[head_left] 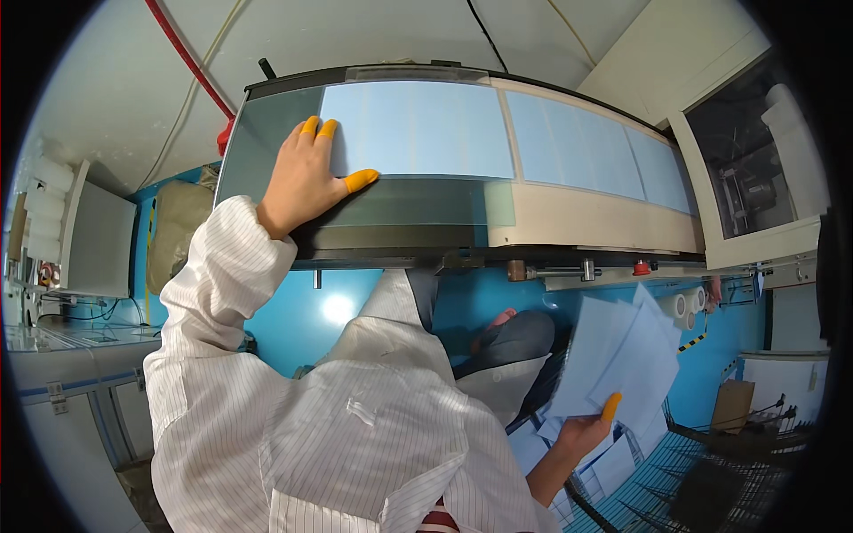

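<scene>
My left hand [311, 173], with yellow finger cots on several fingers, rests at the left end of a light blue sheet [418, 129] lying flat on the machine bed. Its fingers are spread: the thumb touches the near edge and the fingertips the left edge. Low on my right, my right hand [586, 433] is closed around a fanned bunch of light blue sheets [613, 355], its yellow-tipped thumb on top. The other fingers are hidden behind the sheets. Farther right on the bed lie a second light blue sheet [577, 142] and a third sheet [662, 169].
The long machine bed [604, 218] has dark glass [400, 202] on its left and a cream belt on its right. A cream cabinet with a window [755, 147] stands at its right end. More sheets [609, 466] lie below my right hand, beside a black wire rack [711, 480].
</scene>
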Motion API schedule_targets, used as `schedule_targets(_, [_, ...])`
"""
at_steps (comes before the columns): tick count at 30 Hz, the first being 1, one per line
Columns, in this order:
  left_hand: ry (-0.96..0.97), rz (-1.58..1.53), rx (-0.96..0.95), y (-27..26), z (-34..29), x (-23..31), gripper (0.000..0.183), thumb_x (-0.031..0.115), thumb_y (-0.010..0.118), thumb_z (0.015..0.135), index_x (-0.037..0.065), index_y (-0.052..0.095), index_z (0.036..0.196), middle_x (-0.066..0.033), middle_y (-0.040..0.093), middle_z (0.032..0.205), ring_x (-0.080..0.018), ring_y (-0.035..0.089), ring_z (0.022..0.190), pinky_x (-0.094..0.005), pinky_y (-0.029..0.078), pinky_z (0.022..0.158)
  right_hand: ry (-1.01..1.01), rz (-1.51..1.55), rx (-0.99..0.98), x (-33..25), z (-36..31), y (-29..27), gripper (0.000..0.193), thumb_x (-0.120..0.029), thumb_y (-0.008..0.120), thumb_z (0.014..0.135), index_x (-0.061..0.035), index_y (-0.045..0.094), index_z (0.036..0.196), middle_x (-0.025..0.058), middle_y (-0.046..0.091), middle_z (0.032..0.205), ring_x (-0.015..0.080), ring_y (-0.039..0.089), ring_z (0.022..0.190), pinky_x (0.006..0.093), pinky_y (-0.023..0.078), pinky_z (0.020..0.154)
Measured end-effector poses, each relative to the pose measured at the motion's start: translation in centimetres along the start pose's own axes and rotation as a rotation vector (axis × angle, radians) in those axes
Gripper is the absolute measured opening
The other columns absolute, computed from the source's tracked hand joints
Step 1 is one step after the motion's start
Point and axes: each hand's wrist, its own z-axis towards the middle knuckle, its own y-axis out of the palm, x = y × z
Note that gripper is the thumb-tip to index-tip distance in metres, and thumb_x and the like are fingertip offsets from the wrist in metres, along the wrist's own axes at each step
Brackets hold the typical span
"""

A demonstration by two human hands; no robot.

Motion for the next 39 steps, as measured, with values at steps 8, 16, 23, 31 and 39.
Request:
schedule_targets(8, [0.06, 0.07, -0.034, 0.5, 1.2, 2.5, 0.076, 0.054, 0.062, 0.072, -0.009, 0.049, 0.114, -0.0311, 0.051, 0.105, -0.0411, 0.047, 0.104, -0.0434, 0.039, 0.09, 0.101, -0.076, -0.315, 4.5, -7.1, 6.0, 0.035, -0.022, 0.053, 0.089, -0.0021, 0.046, 0.118, 0.0088, 0.057, 0.108, 0.021, 0.053, 0.103, 0.0358, 0.043, 0.092])
schedule_targets(16, [0.151, -0.074, 0.025, 1.3, 2.0, 3.1, 0.06, 0.042, 0.065, 0.075, -0.007, 0.053, 0.108, -0.0293, 0.053, 0.104, -0.0402, 0.05, 0.099, -0.0416, 0.041, 0.086, 0.065, -0.167, -0.456, 8.9, -9.6, 7.5, 0.019, -0.011, 0.056, 0.086, 0.0004, 0.053, 0.101, 0.0041, 0.058, 0.096, 0.0106, 0.055, 0.088, 0.0268, 0.044, 0.084])
schedule_targets(23, [-0.004, -0.374, -0.053, 1.9, 2.7, 1.6, 0.036, 0.025, 0.06, 0.084, -0.004, 0.055, 0.106, -0.0191, 0.057, 0.105, -0.028, 0.057, 0.09, -0.0325, 0.044, 0.081, 0.18, -0.415, -0.539, 9.3, -11.2, 7.4, 0.003, -0.004, 0.054, 0.084, -0.0038, 0.052, 0.086, 0.0001, 0.049, 0.069, 0.0056, 0.044, 0.053, 0.0188, 0.035, 0.046])
schedule_targets(31, [0.129, -0.716, 0.003, -0.6, 2.3, 6.2, 0.026, 0.017, 0.065, 0.079, 0.001, 0.061, 0.098, -0.0168, 0.058, 0.095, -0.0283, 0.052, 0.092, -0.0322, 0.04, 0.082, 0.021, -0.508, -0.557, 9.5, -11.4, 7.5, 0.005, -0.005, 0.056, 0.084, -0.0036, 0.053, 0.087, -0.0007, 0.05, 0.069, 0.005, 0.042, 0.049, 0.0189, 0.033, 0.042])
schedule_targets(39, [0.263, -0.702, -0.104, -2.2, -0.5, 13.2, 0.029, 0.015, 0.071, 0.07, -0.001, 0.062, 0.093, -0.0116, 0.051, 0.079, -0.0252, 0.044, 0.074, -0.0318, 0.04, 0.067, -0.05, -0.484, -0.626, 9.1, -11.7, 7.7, 0.007, -0.006, 0.061, 0.084, -0.0004, 0.058, 0.084, -0.0007, 0.057, 0.074, 0.0046, 0.048, 0.06, 0.0197, 0.038, 0.052])
